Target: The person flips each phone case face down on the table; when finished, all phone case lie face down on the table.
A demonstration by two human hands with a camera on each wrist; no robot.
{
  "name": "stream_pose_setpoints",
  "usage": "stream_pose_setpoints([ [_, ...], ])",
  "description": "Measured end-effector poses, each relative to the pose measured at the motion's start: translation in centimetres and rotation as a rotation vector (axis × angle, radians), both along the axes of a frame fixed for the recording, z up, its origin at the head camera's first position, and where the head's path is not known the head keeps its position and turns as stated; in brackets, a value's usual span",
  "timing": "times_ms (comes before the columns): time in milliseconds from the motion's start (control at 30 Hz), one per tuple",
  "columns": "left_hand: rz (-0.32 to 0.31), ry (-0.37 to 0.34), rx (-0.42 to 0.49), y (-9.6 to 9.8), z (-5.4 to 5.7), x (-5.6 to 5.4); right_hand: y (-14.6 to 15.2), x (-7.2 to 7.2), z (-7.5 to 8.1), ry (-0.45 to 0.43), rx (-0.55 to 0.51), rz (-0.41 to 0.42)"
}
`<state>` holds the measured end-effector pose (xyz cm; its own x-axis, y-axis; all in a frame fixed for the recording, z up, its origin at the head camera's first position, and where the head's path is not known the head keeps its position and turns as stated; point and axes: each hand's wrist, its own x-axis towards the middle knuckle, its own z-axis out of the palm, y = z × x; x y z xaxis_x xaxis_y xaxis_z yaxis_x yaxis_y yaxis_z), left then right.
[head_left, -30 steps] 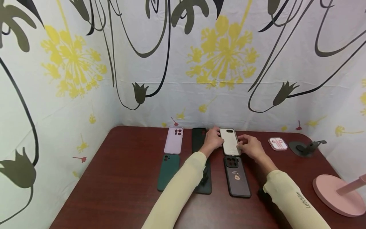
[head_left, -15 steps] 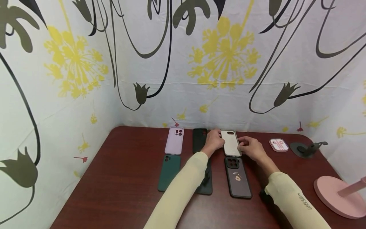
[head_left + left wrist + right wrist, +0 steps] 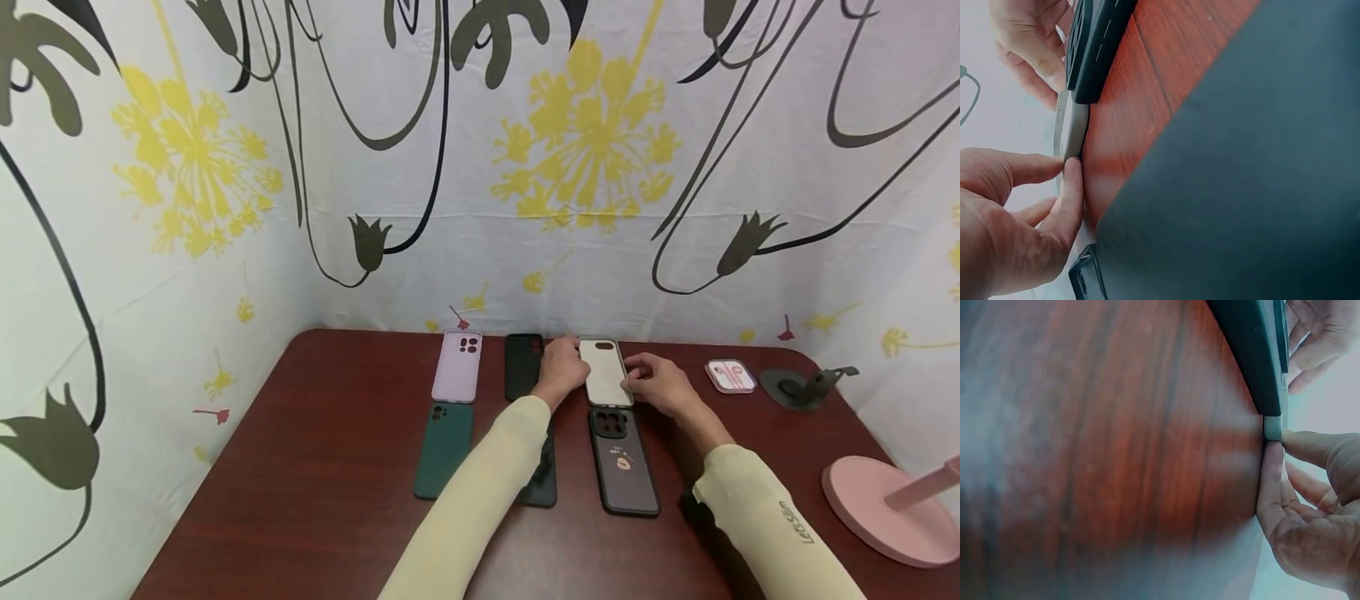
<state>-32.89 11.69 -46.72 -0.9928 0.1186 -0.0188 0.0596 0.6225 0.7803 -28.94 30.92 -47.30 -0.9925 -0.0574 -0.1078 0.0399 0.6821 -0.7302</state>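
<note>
A white phone case point(image 3: 604, 377) lies at the back of the table, its camera cutout toward the wall. My left hand point(image 3: 562, 367) pinches its left edge between thumb and fingers. At the opposite edge, near the lower right corner, my right hand point(image 3: 660, 385) grips it the same way. In the left wrist view, thumb and index finger meet at the pale rim point(image 3: 1074, 128), low against the tabletop. Just in front of it lies a dark phone case point(image 3: 625, 471) with a black frame. A black phone case point(image 3: 521, 367) is partly hidden behind the left hand.
A lilac phone case point(image 3: 457, 367) and a green phone case point(image 3: 442, 454) lie to the left. Another dark case point(image 3: 545, 492) is mostly covered by the left forearm. On the right are earphones in a small box point(image 3: 730, 377), a black stand point(image 3: 798, 390) and a pink round base point(image 3: 885, 510).
Both hands stay at the white phone case's edges with almost no movement. The head view shifts very slightly; the cases keep their layout.
</note>
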Motion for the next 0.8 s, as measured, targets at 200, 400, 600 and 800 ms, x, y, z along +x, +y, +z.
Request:
stream_pose_setpoints([
  [200,-0.022,0.009,-0.04,-0.1,-1.6,-1.5,-0.7,-0.1,0.0,-0.012,-0.037,-0.034],
  [400,-0.069,-0.035,-0.096,-0.9,0.2,-0.3,-0.5,0.7,0.1,-0.02,-0.09,-0.067],
  [600,-0.106,-0.048,-0.064,-1.4,3.2,2.4,0.2,2.5,0.7,-0.033,-0.039,-0.043],
  [800,-0.151,-0.078,-0.037,-2.3,3.5,4.5,0.0,4.6,1.1,-0.102,-0.047,-0.018],
])
